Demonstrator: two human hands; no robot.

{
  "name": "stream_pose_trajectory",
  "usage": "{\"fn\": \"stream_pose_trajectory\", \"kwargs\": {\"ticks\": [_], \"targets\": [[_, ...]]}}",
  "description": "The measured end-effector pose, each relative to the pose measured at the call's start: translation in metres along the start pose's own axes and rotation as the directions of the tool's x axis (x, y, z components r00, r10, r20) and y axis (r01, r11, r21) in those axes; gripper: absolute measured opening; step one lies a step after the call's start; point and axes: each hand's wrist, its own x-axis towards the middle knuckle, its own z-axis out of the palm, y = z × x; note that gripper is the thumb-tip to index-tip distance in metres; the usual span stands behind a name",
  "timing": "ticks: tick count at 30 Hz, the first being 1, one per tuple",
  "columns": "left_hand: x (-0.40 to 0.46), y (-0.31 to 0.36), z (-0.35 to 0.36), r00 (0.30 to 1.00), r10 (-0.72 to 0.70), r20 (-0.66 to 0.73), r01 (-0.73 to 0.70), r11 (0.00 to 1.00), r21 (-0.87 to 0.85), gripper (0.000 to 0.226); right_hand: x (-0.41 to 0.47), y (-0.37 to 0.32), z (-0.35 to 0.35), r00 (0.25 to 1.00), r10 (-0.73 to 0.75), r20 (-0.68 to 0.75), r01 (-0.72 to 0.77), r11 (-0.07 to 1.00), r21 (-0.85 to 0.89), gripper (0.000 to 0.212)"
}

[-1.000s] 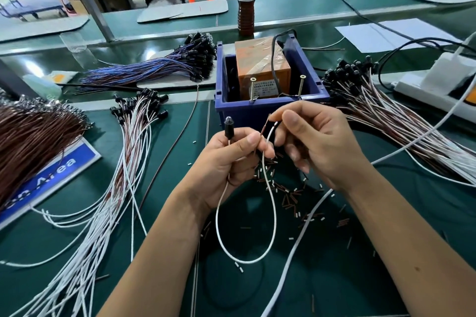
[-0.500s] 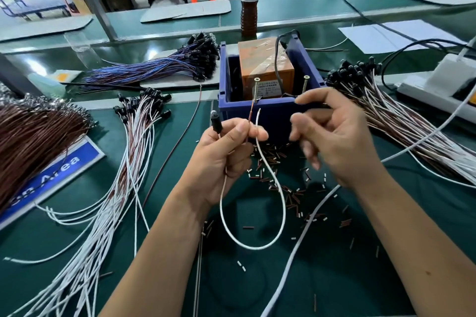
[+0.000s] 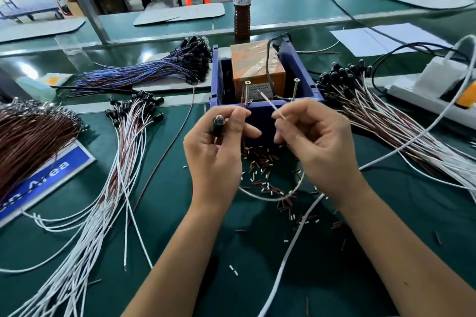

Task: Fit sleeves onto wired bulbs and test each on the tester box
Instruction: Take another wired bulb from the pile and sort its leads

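Observation:
My left hand (image 3: 219,147) grips a wired bulb in its black sleeve (image 3: 218,123), bulb tip up, and pinches its brown lead up against the left screw post (image 3: 247,92) of the tester box (image 3: 257,69). My right hand (image 3: 316,141) pinches the bulb's white lead (image 3: 268,100), whose bare end points up between the two posts, short of the right screw post (image 3: 295,90). The wire loops down below both hands (image 3: 268,198). The orange tester sits inside a blue bin (image 3: 260,110).
Bundles of wired bulbs lie left (image 3: 123,157), right (image 3: 373,110) and back left (image 3: 159,69). Cut sleeve bits (image 3: 265,170) litter the green mat. A brown wire bundle (image 3: 28,136), a bottle (image 3: 242,0), a white power strip (image 3: 432,90) and a white cable (image 3: 296,252) surround the work spot.
Both hands rose toward the tester. My right hand took hold of the white lead and drew it right, while the left hand brought the brown lead to the left post.

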Motion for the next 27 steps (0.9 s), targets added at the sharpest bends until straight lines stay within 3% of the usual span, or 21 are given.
{"fn": "stream_pose_trajectory", "kwargs": {"ticks": [6, 12, 17, 27], "targets": [[0.003, 0.0, 0.014, 0.99, 0.078, -0.12, -0.062, 0.989, 0.131, 0.004, -0.003, 0.003, 0.004, 0.948, -0.165, -0.272, 0.108, 0.972, -0.211, 0.02], [0.001, -0.002, 0.017, 0.981, 0.083, -0.176, -0.051, 0.982, 0.18, 0.004, -0.004, 0.003, 0.005, 0.837, -0.264, -0.479, 0.06, 0.915, -0.399, 0.021], [0.001, -0.003, 0.017, 0.98, 0.08, -0.183, -0.047, 0.983, 0.18, 0.005, -0.005, 0.007, 0.008, 0.851, -0.201, -0.486, -0.032, 0.903, -0.429, 0.023], [0.0, -0.005, 0.016, 0.984, 0.069, -0.165, -0.037, 0.982, 0.188, 0.009, -0.008, 0.006, 0.013, 0.872, -0.135, -0.47, -0.059, 0.925, -0.376, 0.024]]}}
